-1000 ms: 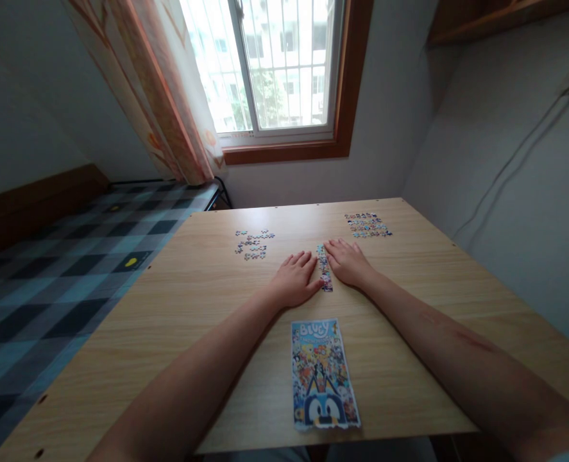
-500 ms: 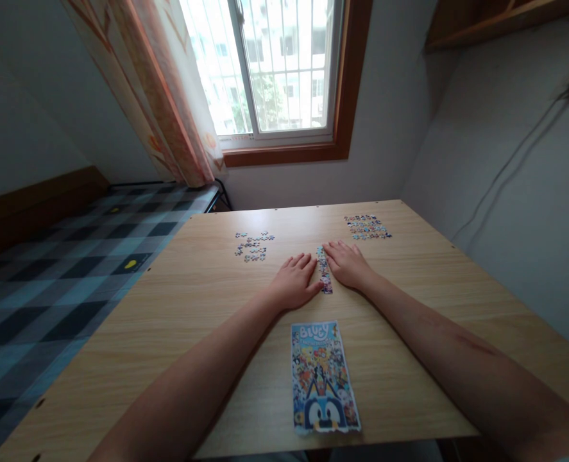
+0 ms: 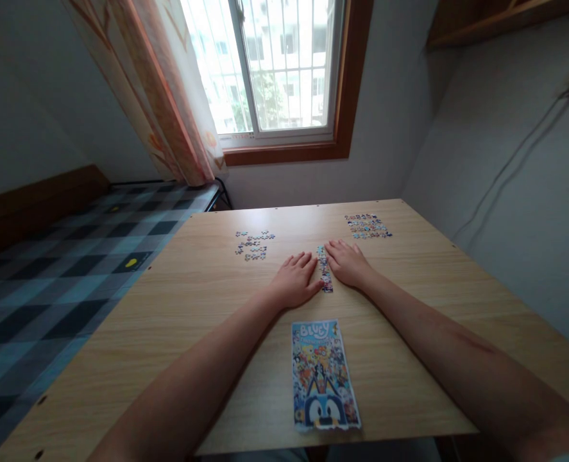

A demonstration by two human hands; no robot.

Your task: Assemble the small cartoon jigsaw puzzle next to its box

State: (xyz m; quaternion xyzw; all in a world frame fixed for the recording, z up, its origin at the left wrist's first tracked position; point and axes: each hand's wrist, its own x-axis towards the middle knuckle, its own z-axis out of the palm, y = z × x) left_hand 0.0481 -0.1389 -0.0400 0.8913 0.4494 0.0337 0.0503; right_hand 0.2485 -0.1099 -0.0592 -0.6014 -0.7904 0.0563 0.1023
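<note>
A narrow upright strip of joined jigsaw pieces (image 3: 326,276) lies on the wooden table between my hands. My left hand (image 3: 296,280) rests palm down at its left side, fingers out, with the thumb reaching the strip's lower part. On the other side, my right hand (image 3: 346,262) lies flat, its fingertips at the strip's upper right edge. Neither hand grasps anything. Nearer to me is a picture sheet (image 3: 324,375) with "Bluey" lettering and a blue cartoon dog, its bottom edge torn.
Loose jigsaw pieces (image 3: 255,245) are spread at the back left of the table (image 3: 178,301). Rows of more pieces (image 3: 368,226) lie at the back right. A bed with a checked cover (image 3: 72,256) stands left, and a window (image 3: 284,70) is ahead.
</note>
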